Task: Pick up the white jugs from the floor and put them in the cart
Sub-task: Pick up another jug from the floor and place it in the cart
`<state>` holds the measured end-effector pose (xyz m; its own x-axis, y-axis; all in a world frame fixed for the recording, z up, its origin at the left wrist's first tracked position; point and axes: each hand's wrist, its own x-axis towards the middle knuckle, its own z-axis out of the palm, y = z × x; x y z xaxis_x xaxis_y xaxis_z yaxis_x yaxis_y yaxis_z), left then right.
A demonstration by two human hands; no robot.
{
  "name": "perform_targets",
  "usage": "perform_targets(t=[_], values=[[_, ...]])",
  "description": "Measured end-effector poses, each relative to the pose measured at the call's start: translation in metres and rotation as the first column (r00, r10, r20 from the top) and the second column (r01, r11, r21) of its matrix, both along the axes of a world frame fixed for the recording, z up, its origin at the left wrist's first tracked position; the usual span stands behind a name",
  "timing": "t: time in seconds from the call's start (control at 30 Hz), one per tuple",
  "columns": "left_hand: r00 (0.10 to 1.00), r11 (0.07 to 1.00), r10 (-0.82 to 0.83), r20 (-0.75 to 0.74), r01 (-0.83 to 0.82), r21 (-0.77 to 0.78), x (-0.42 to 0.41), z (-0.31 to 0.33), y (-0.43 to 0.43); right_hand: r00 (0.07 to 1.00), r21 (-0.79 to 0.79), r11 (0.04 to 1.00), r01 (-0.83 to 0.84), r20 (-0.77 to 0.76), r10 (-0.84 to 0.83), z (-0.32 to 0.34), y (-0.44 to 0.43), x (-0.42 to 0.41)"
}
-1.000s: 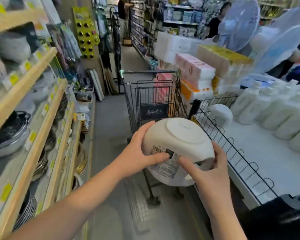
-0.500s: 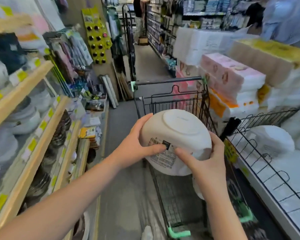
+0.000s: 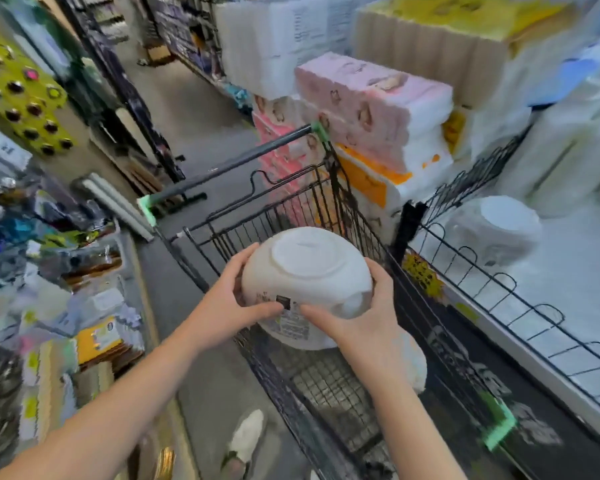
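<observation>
Two hands, left (image 3: 222, 306) and right (image 3: 361, 318), gripping a white jug (image 3: 309, 268) bottom-up at frame centre, over the cart (image 3: 257, 220). Second jug (image 3: 496, 230) on shelf (image 3: 568, 292), centre right. Tissue packs (image 3: 371, 95) beyond, upper centre.

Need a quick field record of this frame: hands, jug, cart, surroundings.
left hand: grips the white jug on its left side
right hand: grips the same jug on its right side
white jug: base turned toward the camera, held above the cart basket, not set down
cart: black wire, green corner caps, directly below the jug
right shelf: second white jug behind a wire fence
beyond cart: stacked pink tissue packs
</observation>
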<state>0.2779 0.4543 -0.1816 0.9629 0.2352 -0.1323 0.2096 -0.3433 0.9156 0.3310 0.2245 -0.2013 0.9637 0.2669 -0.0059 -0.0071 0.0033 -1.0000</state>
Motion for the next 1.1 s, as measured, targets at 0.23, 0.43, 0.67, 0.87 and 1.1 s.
perform_targets(t=[0.23, 0.43, 0.67, 0.87, 1.1], values=[[0.951, 0.961, -0.265, -0.159, 0.274, 0.037, 0.079, -0.05, 0.042, 0.97, -0.05, 0.972, 0.228, -0.071, -0.231, -0.042, 0.024, 0.017], [0.839, 0.87, -0.479, -0.259, 0.493, -0.013, 0.143, -0.102, 0.076, 0.908, -0.191, 0.897, 0.399, -0.053, -0.415, -0.065, 0.064, 0.027], [0.702, 0.751, -0.64, -0.311, 0.658, -0.059, 0.175, -0.161, 0.105, 0.876, -0.321, 0.858, 0.401, -0.138, -0.461, -0.107, 0.097, 0.027], [0.661, 0.704, -0.675, -0.328, 0.71, -0.02, 0.195, -0.199, 0.103, 0.894, -0.386, 0.846, 0.368, -0.105, -0.437, -0.148, 0.105, 0.05], [0.622, 0.648, -0.69, -0.37, 0.759, 0.067, 0.222, -0.262, 0.092, 0.907, -0.433, 0.819, 0.375, -0.011, -0.421, -0.213, 0.102, 0.075]])
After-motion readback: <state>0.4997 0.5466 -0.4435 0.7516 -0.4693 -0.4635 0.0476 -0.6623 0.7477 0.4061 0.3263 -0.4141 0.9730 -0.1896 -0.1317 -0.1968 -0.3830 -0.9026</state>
